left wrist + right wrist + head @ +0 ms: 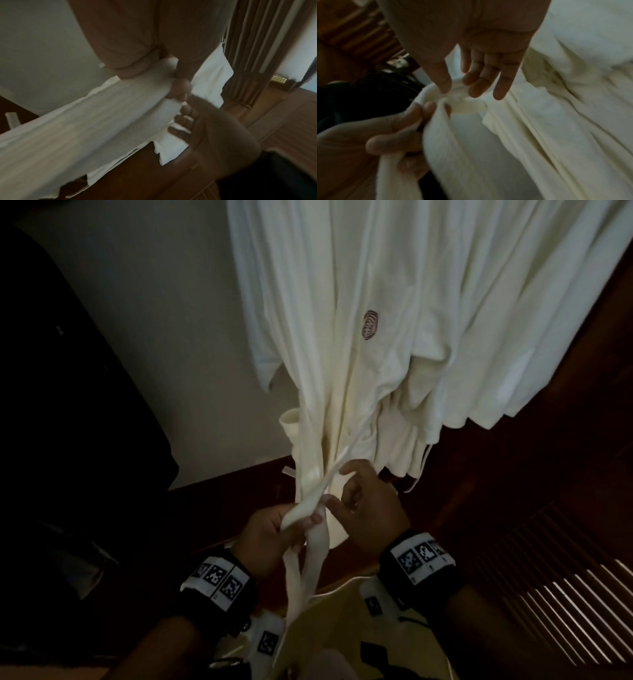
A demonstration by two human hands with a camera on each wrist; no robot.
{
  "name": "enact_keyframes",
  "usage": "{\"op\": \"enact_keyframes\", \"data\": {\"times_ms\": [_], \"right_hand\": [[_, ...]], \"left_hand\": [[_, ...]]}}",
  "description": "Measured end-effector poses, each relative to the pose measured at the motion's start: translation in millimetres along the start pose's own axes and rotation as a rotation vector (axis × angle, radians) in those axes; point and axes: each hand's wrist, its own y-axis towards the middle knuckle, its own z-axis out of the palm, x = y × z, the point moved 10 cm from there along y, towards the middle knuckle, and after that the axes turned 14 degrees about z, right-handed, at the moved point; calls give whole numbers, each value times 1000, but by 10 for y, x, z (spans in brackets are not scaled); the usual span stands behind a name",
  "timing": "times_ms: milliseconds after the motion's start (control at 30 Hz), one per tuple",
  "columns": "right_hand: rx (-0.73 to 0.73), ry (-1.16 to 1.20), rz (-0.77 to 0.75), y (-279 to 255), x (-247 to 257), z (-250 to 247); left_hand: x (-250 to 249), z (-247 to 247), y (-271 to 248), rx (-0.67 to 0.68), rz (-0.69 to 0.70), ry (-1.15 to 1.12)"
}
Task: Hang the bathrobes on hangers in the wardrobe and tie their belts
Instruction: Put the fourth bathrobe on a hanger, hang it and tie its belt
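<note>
A white bathrobe (342, 354) with a small dark emblem (370, 325) hangs in front of me, gathered at the waist by its white belt (308, 559). My left hand (270, 532) grips the belt just below the waist, and two ends trail down from it. In the left wrist view the belt (85, 128) runs as a broad band out of that hand (128, 40). My right hand (370, 511) is beside the crossing. Its fingers (479, 81) are spread and relaxed, and the thumb touches a belt loop (467, 102). A second white robe (513, 320) hangs to the right.
A pale wall (154, 337) is behind the robes on the left. Dark wood with a slatted door (565, 594) lies to the right and below. A large dark shape (68, 371) fills the left side. Curtains (248, 54) show in the left wrist view.
</note>
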Motion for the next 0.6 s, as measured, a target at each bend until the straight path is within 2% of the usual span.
{"op": "enact_keyframes", "data": {"times_ms": [67,100,167,233,333,400,500,600], "right_hand": [[41,320,214,14,-249,195],[126,413,309,6,-371,405],[389,563,448,-60,-449,884],[556,692,505,-105,-387,1145],[613,848,515,-116,-294,1228],[562,695,413,-101,-217,1147],[351,184,205,-20,-120,949],[280,-237,73,49,-11,931]], "left_hand": [[-65,-108,85,9,11,38],[-98,-158,125,13,24,56],[-128,-272,208,5,45,102],[-122,-364,272,5,55,105],[-29,-500,356,9,47,38],[15,-587,391,28,52,84],[27,-598,444,110,91,263],[4,-562,494,220,157,609]]}}
